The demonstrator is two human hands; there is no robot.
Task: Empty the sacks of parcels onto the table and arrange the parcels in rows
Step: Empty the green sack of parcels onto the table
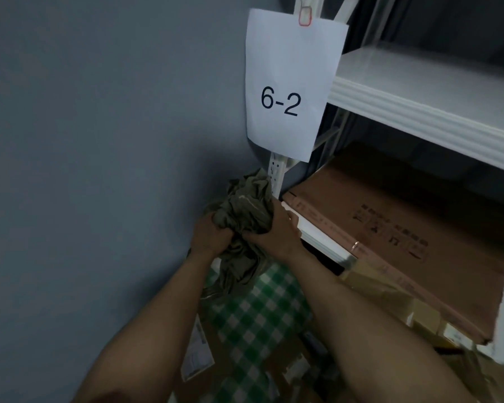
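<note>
Olive-green woven fabric, crumpled into a soft wad: that's the limp olive-green sack (246, 216), held up near the grey wall (99, 141) just beside the white slotted metal shelf upright (277, 173). Both hands are closed round it; left hand (208, 235) has fingers curled into the lower-left bunch, right hand (274, 231) clamps the right side w/ thumb across the cloth, the two hands near touching. The sack's tail hangs down below the hands over a table covered in green-and-white checked cloth (253, 321). Judging by how it folds & droops, the sack is light, floppy, prob. empty or near empty; no stiffness, not fragile, weave looks rough enough not to slip. Best hold is a full fistful of gathered cloth, as now; to shake out any leftover, I'd grab the bottom corners instead, but those aren't visible. Parcels: brown cardboard parcels (297, 370) & one w/ a white printed label (197, 353) lie on the checked cloth at bottom, blurred, partly behind the forearms, so count & rows can't be made out. Right of the hands a large flat brown cardboard carton (390, 228) rests on a shelf, small tan boxes (422, 315) tucked under it, edges cut off. A white paper sheet marked 6-2 (288, 82) hangs on the upright. Can't tell if anything remains inside the sack, nor where the table ends.
</note>
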